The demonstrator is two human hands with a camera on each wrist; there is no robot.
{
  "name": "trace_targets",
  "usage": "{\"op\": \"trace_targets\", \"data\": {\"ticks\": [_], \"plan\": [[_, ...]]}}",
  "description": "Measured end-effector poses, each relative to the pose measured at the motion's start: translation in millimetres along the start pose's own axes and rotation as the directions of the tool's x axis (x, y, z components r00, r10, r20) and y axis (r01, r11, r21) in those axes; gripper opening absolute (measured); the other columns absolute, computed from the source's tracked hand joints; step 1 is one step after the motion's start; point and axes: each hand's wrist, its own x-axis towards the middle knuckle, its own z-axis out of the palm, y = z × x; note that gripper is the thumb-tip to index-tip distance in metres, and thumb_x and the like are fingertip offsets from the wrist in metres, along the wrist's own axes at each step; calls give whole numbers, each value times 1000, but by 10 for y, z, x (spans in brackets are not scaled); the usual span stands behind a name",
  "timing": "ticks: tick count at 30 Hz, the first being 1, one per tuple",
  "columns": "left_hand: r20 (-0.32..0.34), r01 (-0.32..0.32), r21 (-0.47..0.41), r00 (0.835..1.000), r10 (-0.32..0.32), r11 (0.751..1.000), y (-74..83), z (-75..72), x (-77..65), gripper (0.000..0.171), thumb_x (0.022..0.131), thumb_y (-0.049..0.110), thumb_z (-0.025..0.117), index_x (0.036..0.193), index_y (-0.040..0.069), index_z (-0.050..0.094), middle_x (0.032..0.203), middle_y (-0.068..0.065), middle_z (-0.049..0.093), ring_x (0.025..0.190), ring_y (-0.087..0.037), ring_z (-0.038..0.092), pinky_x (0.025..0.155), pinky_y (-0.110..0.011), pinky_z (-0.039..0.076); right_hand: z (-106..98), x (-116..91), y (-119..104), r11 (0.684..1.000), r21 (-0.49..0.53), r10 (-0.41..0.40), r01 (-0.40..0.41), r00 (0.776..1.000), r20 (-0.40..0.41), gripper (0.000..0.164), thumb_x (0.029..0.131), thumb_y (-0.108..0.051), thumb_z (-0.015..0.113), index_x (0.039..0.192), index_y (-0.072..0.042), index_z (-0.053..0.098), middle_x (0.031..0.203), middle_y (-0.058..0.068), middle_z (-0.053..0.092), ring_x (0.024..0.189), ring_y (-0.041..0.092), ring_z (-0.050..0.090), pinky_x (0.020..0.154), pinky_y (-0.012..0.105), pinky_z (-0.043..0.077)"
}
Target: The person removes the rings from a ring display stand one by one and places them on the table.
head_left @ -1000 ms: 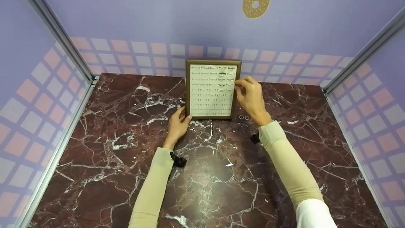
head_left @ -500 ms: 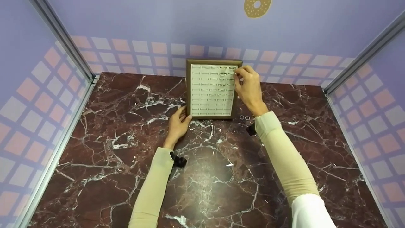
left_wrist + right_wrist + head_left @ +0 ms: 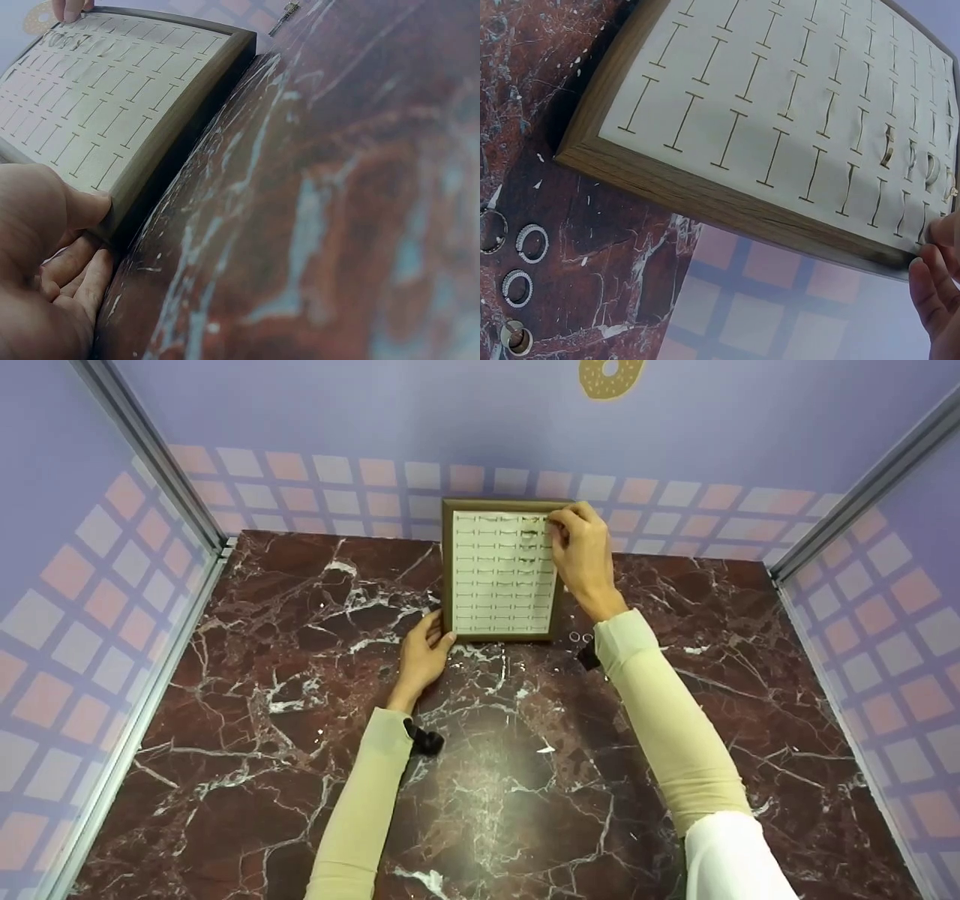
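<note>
A wood-framed ring display board with rows of slots leans near the back wall. Some rings sit in its upper right slots. My left hand grips the lower left corner; the left wrist view shows the thumb on the frame's front and the fingers at its side. At the upper right corner my right hand pinches at the top slot, thumb and forefinger close together. A ring there is mostly hidden by the fingertips.
Several loose rings lie on the dark red marble tabletop, right of the board. A patterned wall stands close behind it. Side walls with metal rails bound the table left and right.
My right hand has moved up along the board's right edge to the top corner, covering the top right slot. The left hand and the board have stayed in place.
</note>
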Motion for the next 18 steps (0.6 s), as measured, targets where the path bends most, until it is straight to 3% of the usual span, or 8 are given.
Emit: {"op": "trace_targets", "data": {"ticks": [18], "plan": [[3,1,3,1000,-1,1000,-18,4,9,54,103,2,68,154,-5,50,151,-27,58,142,-39,57,123,-38,49,-40,-13,-11,999,-12,-33,34,999,7,12,100,4,64,101,6,76,107,18,70,99,34,71,89,41,64]]}}
